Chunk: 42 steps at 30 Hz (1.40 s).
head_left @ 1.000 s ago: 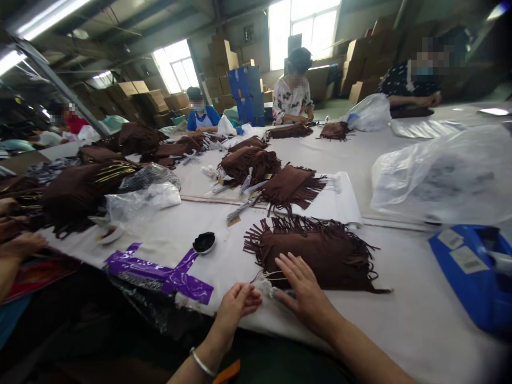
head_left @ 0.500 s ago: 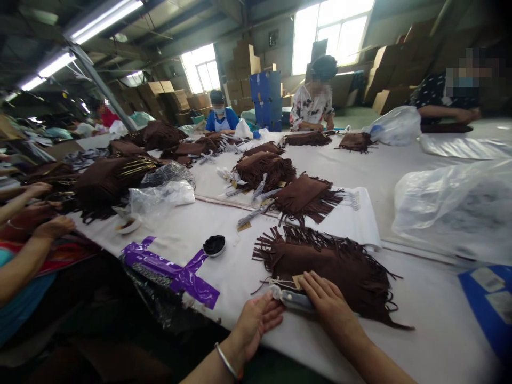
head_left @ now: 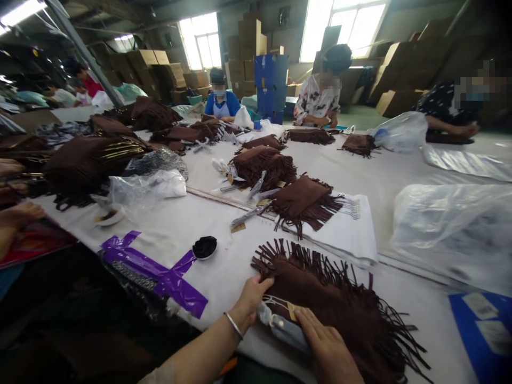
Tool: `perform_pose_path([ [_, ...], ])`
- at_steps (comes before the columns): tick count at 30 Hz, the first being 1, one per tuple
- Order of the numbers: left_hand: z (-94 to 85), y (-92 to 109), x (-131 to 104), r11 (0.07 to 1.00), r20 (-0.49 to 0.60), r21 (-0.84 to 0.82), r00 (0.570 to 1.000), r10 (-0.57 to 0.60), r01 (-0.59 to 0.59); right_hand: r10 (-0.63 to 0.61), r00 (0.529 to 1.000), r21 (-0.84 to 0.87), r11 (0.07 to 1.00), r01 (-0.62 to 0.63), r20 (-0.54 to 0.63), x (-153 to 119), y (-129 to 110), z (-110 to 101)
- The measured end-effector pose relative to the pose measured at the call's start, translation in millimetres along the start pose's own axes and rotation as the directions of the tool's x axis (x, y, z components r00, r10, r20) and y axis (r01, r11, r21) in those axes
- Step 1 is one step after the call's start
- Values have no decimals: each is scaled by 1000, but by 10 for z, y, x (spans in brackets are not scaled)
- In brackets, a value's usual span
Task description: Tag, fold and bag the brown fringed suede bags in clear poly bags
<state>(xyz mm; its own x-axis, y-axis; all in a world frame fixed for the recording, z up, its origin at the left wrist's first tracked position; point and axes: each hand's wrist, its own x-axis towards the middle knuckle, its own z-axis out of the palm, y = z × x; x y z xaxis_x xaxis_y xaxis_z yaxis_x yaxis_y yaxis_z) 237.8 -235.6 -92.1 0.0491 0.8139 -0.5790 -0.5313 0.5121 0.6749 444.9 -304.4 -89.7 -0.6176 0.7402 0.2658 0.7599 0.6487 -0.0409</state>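
Along the near edge of the bench (head_left: 224,277) lies a brown fringed piece (head_left: 336,293), its left end pinched in the nearly closed left hand (head_left: 253,303), while the right hand (head_left: 330,344), fingers extended, covers part of a plastic-wrapped bundle (head_left: 287,332), its grip impossible to tell.

On the tabletop (head_left: 360,170), a fringed article (head_left: 340,298) lies at the near edge, left hand (head_left: 251,300) at its left end, right hand (head_left: 330,344) at its near side; a tag (head_left: 293,311) sits at the right hand's fingertips. A dish (head_left: 208,257) stands left of the article; tape (head_left: 182,292) lies farther left, along the near edge. Behind the article, a second fringed piece (head_left: 302,198) rests partly on a sheet (head_left: 362,232). A pile (head_left: 262,162) lies behind that. Right: plastic bag (head_left: 452,224), container (head_left: 486,333) before it.
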Motion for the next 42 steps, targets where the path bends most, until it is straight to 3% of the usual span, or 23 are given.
perform_pose_path([
  [4,-43,20,-27,971,-7,-237,1000,-28,26,103,994,120,988,-98,-35,44,-17,-68],
  [7,-128,-4,-266,904,121,-416,991,-52,98,132,991,186,974,-126,-22,69,-12,-82],
  [10,-171,-93,-534,865,242,-462,966,-92,198,112,993,209,971,-114,22,57,14,-47],
  [12,-142,-152,-589,848,287,-478,953,-96,230,73,996,216,973,-80,43,48,39,-20],
  [14,-87,-170,-504,839,332,-469,935,-122,276,47,998,218,974,-55,42,42,61,-7],
  [18,4,-68,-118,822,384,-422,897,-219,382,39,998,222,974,-48,43,5,82,-14],
  [21,32,81,109,867,288,-434,950,-121,243,41,992,244,967,-69,118,-40,89,6],
  [23,40,180,166,926,221,-355,974,-53,131,10,988,278,959,-53,153,-56,92,33],
  [26,74,252,122,992,200,11,972,122,-127,-30,980,346,937,-42,199,-43,87,33],
  [27,98,241,89,944,244,212,949,200,-253,-37,974,372,927,-50,224,-31,83,12],
  [28,128,210,55,821,317,424,912,260,-382,-51,966,404,913,-57,253,-18,82,-20],
  [30,199,104,2,398,483,730,832,273,-555,-110,947,490,870,-56,303,7,100,-103],
  [32,266,-23,-20,-8,575,809,788,219,-588,-137,935,570,818,-80,328,28,174,-178],
  [34,307,-124,-19,-249,620,780,759,196,-573,-43,941,594,785,-176,336,42,345,-212],
  [36,317,-177,-7,-378,665,729,721,193,-571,97,937,549,788,-279,336,37,633,-210],
  [38,310,-191,11,-448,696,689,692,193,-569,309,900,403,814,-418,309,-11,1002,-210],
  [40,299,-191,28,-485,704,674,682,196,-557,584,790,210,762,-613,189,-112,1337,-253],
  [42,295,-199,39,-500,715,662,670,200,-558,728,686,134,678,-723,19,-238,1515,-332],
])
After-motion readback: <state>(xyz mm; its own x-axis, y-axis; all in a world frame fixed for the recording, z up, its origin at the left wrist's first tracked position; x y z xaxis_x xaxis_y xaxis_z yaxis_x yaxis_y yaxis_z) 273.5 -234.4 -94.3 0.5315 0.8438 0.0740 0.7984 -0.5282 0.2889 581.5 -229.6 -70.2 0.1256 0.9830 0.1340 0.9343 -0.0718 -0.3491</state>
